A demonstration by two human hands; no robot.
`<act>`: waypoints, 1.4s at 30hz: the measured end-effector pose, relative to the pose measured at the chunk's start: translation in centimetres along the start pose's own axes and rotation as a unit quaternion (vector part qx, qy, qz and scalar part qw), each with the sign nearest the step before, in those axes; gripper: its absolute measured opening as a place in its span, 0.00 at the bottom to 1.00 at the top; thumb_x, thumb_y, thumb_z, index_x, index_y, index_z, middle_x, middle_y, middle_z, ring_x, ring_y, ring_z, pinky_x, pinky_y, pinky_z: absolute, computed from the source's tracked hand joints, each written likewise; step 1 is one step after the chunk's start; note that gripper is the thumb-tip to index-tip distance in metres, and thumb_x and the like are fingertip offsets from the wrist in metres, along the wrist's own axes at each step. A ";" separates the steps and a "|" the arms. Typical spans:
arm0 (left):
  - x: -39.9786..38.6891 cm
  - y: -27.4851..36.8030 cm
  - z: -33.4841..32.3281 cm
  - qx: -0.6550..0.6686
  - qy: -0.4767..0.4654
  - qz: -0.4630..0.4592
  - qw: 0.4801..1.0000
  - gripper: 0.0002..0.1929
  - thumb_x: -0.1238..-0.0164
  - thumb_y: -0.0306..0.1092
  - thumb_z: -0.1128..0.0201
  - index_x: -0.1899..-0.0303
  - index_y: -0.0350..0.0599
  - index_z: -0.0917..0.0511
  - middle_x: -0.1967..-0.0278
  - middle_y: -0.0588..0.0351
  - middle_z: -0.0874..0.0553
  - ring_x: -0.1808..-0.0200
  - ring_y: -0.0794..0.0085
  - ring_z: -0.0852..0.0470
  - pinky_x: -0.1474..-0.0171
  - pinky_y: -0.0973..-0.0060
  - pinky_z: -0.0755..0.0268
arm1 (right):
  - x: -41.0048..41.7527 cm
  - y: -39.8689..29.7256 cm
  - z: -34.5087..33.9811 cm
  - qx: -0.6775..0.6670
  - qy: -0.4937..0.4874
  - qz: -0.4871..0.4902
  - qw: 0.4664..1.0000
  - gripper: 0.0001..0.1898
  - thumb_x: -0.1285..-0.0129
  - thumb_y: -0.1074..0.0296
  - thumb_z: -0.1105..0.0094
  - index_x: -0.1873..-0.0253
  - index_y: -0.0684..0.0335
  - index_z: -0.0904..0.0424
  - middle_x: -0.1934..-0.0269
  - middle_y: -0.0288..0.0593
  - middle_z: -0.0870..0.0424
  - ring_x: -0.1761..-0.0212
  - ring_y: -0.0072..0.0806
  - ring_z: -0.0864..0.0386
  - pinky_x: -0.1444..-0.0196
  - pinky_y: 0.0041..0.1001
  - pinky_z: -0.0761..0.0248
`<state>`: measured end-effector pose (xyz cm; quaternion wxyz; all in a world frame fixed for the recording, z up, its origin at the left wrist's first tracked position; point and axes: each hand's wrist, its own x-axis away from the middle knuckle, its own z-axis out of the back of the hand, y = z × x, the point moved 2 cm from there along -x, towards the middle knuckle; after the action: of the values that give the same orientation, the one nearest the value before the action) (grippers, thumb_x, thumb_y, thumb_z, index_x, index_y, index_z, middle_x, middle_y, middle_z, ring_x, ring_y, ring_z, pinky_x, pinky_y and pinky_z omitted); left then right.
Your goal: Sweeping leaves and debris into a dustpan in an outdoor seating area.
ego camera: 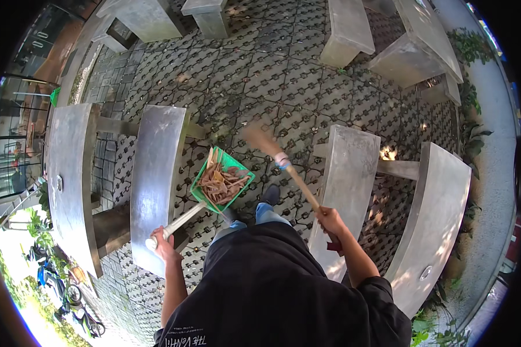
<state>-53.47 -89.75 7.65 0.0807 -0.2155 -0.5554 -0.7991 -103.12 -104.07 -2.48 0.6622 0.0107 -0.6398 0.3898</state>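
Observation:
My left hand (165, 245) grips the pale handle of a green dustpan (237, 163). Brown dry leaves (220, 182) are heaped in the pan, some poking over its rim. In my right hand (331, 222) is the wooden stick of a broom (303, 186), its far end raised ahead and to the left. The broom's tan bristles (260, 136) look blurred and lie beyond the dustpan, apart from it. Whether they touch the ground I cannot tell. My shoes (271, 195) stand just behind and right of the pan.
Perforated paving blocks (252, 78) cover the ground. A concrete bench (158, 182) and table (71, 182) stand on my left; another bench (349, 186) and table (434, 217) are close on my right. More concrete benches (349, 26) stand ahead. Motorcycles (54, 282) are parked at far left.

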 end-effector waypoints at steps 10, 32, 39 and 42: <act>2.0 3.8 -2.0 0.034 -0.031 -0.036 0.998 0.14 0.37 0.38 0.40 0.52 0.50 0.30 0.51 0.59 0.23 0.45 0.71 0.28 0.42 0.61 0.36 | -3.7 4.3 4.1 0.005 0.144 -0.037 0.989 0.11 0.37 0.63 0.45 0.60 0.67 0.22 0.80 0.38 0.24 0.85 0.24 0.29 0.84 0.28 0.32; -2.4 9.6 -14.6 0.007 -0.153 -0.083 0.985 0.11 0.38 0.40 0.39 0.57 0.52 0.26 0.56 0.62 0.21 0.49 0.73 0.26 0.47 0.59 0.33 | 6.1 8.1 -6.4 0.078 0.272 -0.021 0.959 0.25 0.40 0.65 0.49 0.36 0.60 0.33 0.68 0.65 0.21 0.64 0.56 0.19 0.62 0.45 0.27; -6.9 9.1 -24.3 -0.079 -0.275 -0.080 0.955 0.10 0.39 0.34 0.37 0.58 0.51 0.27 0.58 0.62 0.22 0.54 0.74 0.25 0.53 0.64 0.30 | 12.8 8.0 -15.9 0.118 0.238 -0.126 0.956 0.28 0.39 0.70 0.49 0.33 0.46 0.38 0.61 0.59 0.23 0.61 0.55 0.21 0.57 0.45 0.27; -8.0 8.1 -29.0 -0.126 -0.351 -0.077 0.925 0.06 0.37 0.31 0.38 0.59 0.49 0.24 0.59 0.62 0.22 0.57 0.77 0.24 0.61 0.72 0.26 | 13.6 6.3 -22.4 0.090 0.261 -0.192 0.942 0.31 0.39 0.70 0.49 0.31 0.46 0.43 0.61 0.60 0.24 0.61 0.55 0.21 0.58 0.46 0.27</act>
<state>-50.74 -120.44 2.72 -0.2091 -0.4466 -0.4576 -0.7399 -89.29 -81.36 2.02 0.8645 0.0912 -0.3929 0.2999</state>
